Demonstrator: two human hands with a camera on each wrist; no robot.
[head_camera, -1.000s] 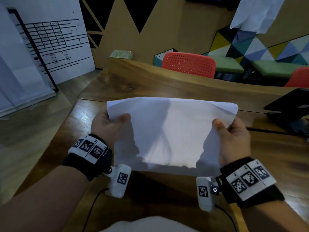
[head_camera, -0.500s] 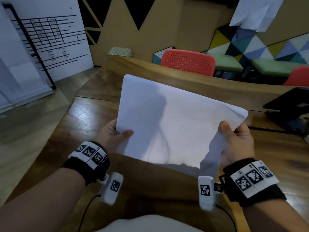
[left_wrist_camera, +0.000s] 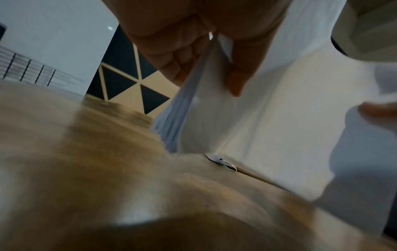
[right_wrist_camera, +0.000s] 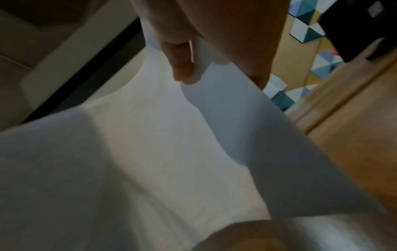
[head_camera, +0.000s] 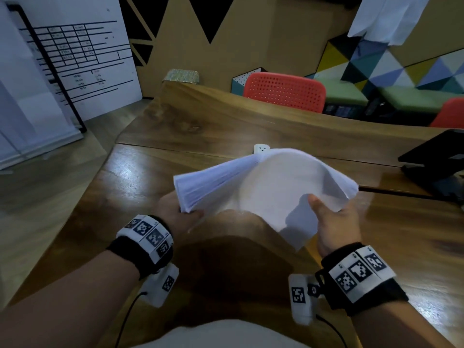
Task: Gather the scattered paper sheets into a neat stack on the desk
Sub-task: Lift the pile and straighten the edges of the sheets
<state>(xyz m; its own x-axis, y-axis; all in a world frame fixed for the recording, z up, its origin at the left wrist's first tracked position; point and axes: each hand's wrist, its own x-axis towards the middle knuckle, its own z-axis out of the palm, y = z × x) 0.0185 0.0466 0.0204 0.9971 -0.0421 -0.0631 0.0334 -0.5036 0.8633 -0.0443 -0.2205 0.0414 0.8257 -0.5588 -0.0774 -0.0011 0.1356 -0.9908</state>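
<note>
- Whiteboard [head_camera: 75, 59], upper left of the head view: marked with a ruled table, standing off the desk; no bearing on the task.
- Left hand [head_camera: 175, 214], lower centre-left: it pinched the left edge of the sheets [head_camera: 263, 187]. In the left wrist view the thumb lay on one face and the curled fingers [left_wrist_camera: 178, 59] on the other, with the fanned edges running down between them.
- Sheets, centre of the head view: half a second earlier they stood nearly upright as one flat face. They had since tipped over toward flat and bowed upward in the middle, the left edge showing many layers. In the left wrist view the lower edge appeared close to or touching the desk [head_camera: 226, 126]; blur prevented a firm finding.
- A small white outlet [head_camera: 261, 148] sat in the desk just beyond the sheets.
- Right hand [head_camera: 334, 222], lower centre-right: the thumb [head_camera: 317, 203] pressed on the near face, with fingers curled behind the right edge, so it also pinched. The right wrist view confirmed paper between thumb and finger.
- Dark device [head_camera: 437, 154], right edge: on the desk, well apart from the sheets.
- Assessment: the sheets appeared gathered into one bundle, and no loose sheet was visible on the desk. The turn toward flat suggested squaring or laying down was under way. The bow and fanned left edge indicated the edges were not yet flush; release in this state would risk a splayed stack.
</note>
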